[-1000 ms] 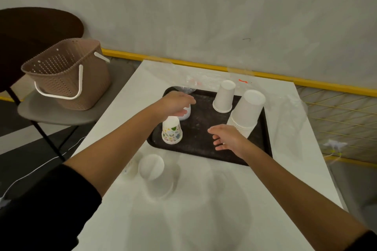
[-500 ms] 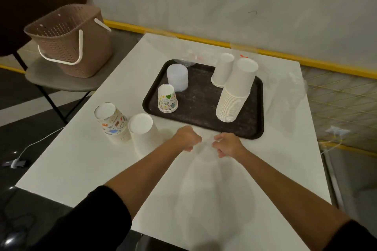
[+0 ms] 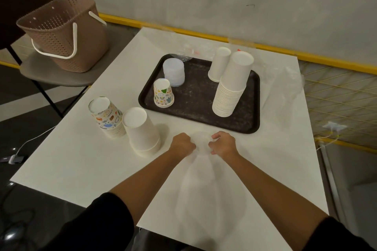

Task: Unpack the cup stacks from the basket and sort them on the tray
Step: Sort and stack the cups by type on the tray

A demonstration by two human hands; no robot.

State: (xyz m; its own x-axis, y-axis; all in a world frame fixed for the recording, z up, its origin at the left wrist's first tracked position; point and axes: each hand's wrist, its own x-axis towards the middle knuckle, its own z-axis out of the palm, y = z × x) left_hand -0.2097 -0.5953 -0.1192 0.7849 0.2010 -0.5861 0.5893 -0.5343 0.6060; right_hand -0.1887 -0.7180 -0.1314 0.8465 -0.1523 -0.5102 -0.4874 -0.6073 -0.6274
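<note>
A black tray [image 3: 195,98] on the white table holds a tall white cup stack [image 3: 232,87], a short white cup stack [image 3: 219,64], a translucent bluish stack [image 3: 174,72] and a patterned cup stack [image 3: 163,92]. Left of the tray, on the table, stand a patterned stack [image 3: 106,114] and a white stack [image 3: 140,130]. In front of the tray my left hand [image 3: 182,144] and right hand [image 3: 223,143] are curled on either side of a clear, nearly see-through stack [image 3: 201,142] that reaches toward me. The brown basket [image 3: 65,32] sits on a chair at the left.
Clear plastic wrapping [image 3: 183,47] lies behind the tray, with more [image 3: 285,79] at the table's right side. The grey chair [image 3: 61,76] stands off the table's left corner. A yellow-edged wall runs behind. Cables lie on the dark floor at the left.
Both hands have drawn back from the tray to the table in front of it and closed on the clear stack. The view has pulled back, showing the two stacks on the table.
</note>
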